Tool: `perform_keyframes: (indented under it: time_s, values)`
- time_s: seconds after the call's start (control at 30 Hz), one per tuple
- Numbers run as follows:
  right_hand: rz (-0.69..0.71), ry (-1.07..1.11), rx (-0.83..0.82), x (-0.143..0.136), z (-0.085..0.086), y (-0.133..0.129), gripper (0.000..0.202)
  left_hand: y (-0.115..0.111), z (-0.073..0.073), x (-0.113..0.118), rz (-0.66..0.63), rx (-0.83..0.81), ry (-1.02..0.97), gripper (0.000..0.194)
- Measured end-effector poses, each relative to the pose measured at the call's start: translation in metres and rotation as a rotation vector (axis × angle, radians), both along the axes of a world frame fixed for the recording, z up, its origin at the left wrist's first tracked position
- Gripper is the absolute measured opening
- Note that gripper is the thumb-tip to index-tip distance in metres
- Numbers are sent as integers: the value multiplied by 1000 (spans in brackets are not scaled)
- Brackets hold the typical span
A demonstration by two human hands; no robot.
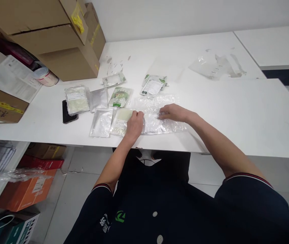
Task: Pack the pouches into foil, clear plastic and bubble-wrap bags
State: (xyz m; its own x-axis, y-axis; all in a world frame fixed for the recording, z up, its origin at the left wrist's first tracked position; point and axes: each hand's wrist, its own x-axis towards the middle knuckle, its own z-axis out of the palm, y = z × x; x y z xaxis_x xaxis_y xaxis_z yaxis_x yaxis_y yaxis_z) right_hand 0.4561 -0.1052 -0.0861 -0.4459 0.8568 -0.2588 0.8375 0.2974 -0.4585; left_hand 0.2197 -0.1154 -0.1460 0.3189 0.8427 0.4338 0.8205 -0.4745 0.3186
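Clear bubble wrap (168, 101) lies on the white table in front of me, with a silver foil pouch (152, 126) under or inside its lower part; I cannot tell which. My left hand (134, 125) is closed at the wrap's left edge, fingertips pinched on it, beside a labelled pale-green packet (120, 122). Over the middle of the wrap rests my right hand (173, 112), fingers loosely bent and touching the plastic, thumb side partly hidden. Left of the pale-green packet lies another silver pouch (101, 122). A green-and-white printed pouch (121, 97) is just behind.
Further left are a bubble-wrapped packet (77, 99) over a black phone (67, 113) and a small silver pouch (98, 99). Printed green packs (153, 84) lie behind the wrap. Cardboard boxes (58, 61) and a tub (45, 76) stand left. A clear plastic bag (205, 67) lies far right.
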Motion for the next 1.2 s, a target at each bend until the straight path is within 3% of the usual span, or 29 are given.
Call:
perform_keyframes:
  time_s: [0.07,0.17,0.23,0.33,0.5,0.57,0.7,0.77,0.83,0.9,1.0,1.07,1.2]
  values:
    - [-63,-62,128,-4,-8,-4,36,1,-7,3,39,5,29,18]
    - [-165,-140,449,-13,-11,-23,42,-1,-8,5,54,-20,58,14]
    - [-72,-114,537,-18,-12,-41,46,-1,-4,7,65,-34,97,17]
    - [130,-105,439,-23,-21,-66,61,-2,7,11,88,-16,195,20]
    - [81,-243,365,-27,-32,-87,58,-16,28,7,-62,-165,315,32]
    - [78,-236,323,-26,-22,-95,58,-30,40,-5,-172,-295,230,35]
    - [173,-107,136,-10,15,-111,52,-61,62,-39,-492,-588,18,50]
    - [193,-52,15,0,32,-112,51,-68,64,-48,-539,-685,-37,62]
    - [173,-15,-94,7,45,-106,49,-68,59,-48,-456,-721,-136,59]
    - [144,19,-161,11,53,-93,46,-61,48,-40,-319,-710,-267,41]
    - [74,3,-146,14,56,-65,38,-45,36,-23,-131,-641,-394,30]
    - [22,-58,-73,14,52,-44,37,-37,33,-13,-32,-609,-403,33]
    - [-62,-189,144,8,28,-15,38,-27,34,1,92,-578,-319,66]
